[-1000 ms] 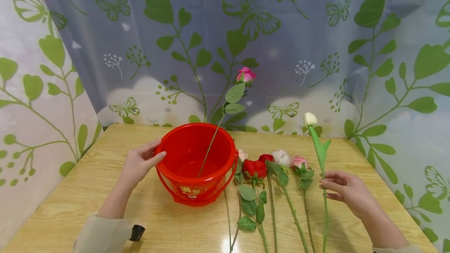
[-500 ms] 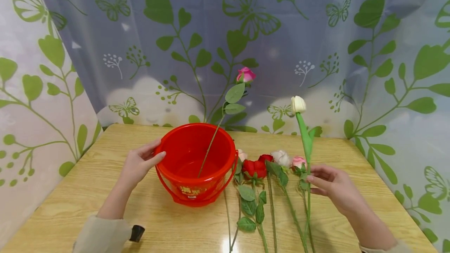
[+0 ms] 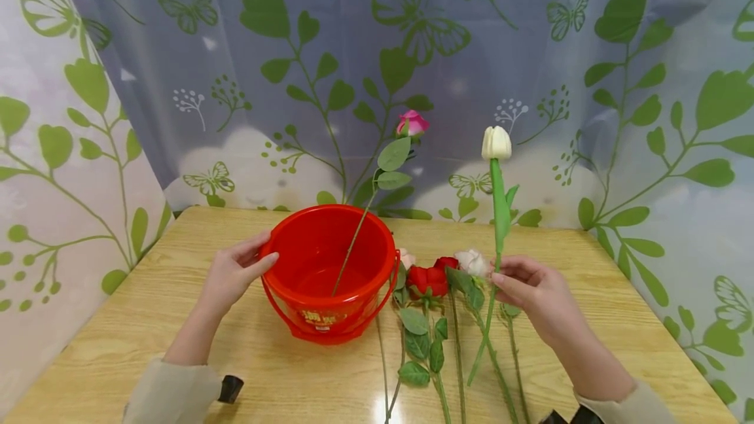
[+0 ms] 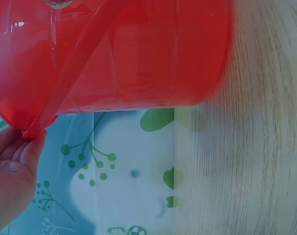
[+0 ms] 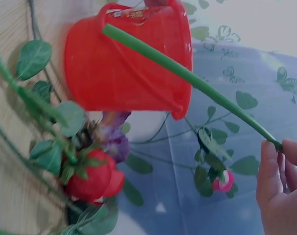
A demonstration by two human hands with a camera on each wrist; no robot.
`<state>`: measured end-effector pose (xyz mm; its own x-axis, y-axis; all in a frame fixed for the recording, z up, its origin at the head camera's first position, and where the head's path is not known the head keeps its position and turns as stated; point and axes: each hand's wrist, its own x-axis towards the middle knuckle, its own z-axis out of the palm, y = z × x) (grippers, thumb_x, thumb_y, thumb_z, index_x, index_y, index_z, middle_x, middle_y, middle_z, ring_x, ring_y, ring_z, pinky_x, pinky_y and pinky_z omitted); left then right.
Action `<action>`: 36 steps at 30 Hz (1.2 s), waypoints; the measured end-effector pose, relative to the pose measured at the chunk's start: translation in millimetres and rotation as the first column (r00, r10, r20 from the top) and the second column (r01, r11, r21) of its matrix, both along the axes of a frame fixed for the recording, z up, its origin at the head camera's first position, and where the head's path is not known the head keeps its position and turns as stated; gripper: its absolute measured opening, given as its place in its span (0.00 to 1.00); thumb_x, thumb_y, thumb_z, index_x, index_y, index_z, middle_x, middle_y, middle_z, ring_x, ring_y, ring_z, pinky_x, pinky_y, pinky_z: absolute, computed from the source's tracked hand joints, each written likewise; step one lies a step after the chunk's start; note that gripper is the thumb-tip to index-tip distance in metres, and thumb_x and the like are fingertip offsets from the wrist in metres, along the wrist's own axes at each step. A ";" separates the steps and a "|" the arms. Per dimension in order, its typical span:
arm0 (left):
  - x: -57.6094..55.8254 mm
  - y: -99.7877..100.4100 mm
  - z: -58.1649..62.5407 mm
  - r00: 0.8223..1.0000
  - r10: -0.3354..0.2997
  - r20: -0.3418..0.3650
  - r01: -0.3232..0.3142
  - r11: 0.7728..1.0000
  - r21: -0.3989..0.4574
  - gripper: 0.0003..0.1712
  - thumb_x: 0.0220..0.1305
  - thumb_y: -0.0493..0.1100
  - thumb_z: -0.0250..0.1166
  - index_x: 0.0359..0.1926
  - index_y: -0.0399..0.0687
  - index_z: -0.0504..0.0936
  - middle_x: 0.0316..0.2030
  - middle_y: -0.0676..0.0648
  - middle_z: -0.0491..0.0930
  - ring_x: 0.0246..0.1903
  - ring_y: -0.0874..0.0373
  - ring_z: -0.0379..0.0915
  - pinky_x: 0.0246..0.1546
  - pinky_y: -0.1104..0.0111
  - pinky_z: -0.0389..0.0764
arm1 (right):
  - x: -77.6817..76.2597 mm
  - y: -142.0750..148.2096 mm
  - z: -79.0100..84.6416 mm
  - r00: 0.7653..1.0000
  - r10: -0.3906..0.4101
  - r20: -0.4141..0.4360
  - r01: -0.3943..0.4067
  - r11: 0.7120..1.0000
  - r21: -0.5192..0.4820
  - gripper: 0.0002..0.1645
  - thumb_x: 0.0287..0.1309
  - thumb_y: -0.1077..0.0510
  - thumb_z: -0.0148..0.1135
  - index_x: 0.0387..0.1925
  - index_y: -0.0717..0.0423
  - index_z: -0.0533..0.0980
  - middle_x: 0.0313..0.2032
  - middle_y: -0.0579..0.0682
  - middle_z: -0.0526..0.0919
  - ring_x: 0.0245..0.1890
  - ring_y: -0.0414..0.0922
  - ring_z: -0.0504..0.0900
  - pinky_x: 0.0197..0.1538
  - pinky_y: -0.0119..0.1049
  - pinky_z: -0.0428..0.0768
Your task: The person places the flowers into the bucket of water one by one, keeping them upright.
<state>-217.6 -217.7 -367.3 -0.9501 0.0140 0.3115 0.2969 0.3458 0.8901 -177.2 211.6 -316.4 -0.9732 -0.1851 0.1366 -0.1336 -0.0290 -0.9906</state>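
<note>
A white tulip (image 3: 497, 143) with a green stem stands nearly upright in my right hand (image 3: 538, 296), its stem pinched between thumb and fingers. In the right wrist view the lower stem (image 5: 187, 76) slants across in front of the red bucket (image 5: 134, 68). My left hand (image 3: 235, 273) grips the bucket's left rim, thumb over the edge; the left wrist view has these fingers (image 4: 33, 152) at the rim by the handle's end. One pink rose (image 3: 413, 124) leans inside the bucket, its head well above the rim.
Right of the bucket several flowers lie on the wooden table (image 3: 235, 358): a red rose (image 3: 427, 281), a white rose (image 3: 471, 263) and a pale one (image 3: 406, 259) among them. A patterned curtain (image 3: 330, 84) hangs behind the table.
My right hand has moved left and up with the tulip, lifting its stem over the lying flowers. The left hand and the bucket have stayed in place.
</note>
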 end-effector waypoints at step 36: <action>2.4 1.1 1.4 1.000 -0.008 0.002 0.008 1.000 0.004 0.31 0.54 0.44 0.64 0.57 0.35 0.68 0.53 0.39 0.69 0.50 0.48 0.68 0.40 0.75 0.74 | -21.9 -71.9 50.1 0.980 -0.133 -0.146 0.048 0.878 -0.477 0.08 0.52 0.70 0.58 0.29 0.54 0.77 0.30 0.48 0.77 0.30 0.41 0.77 0.32 0.30 0.78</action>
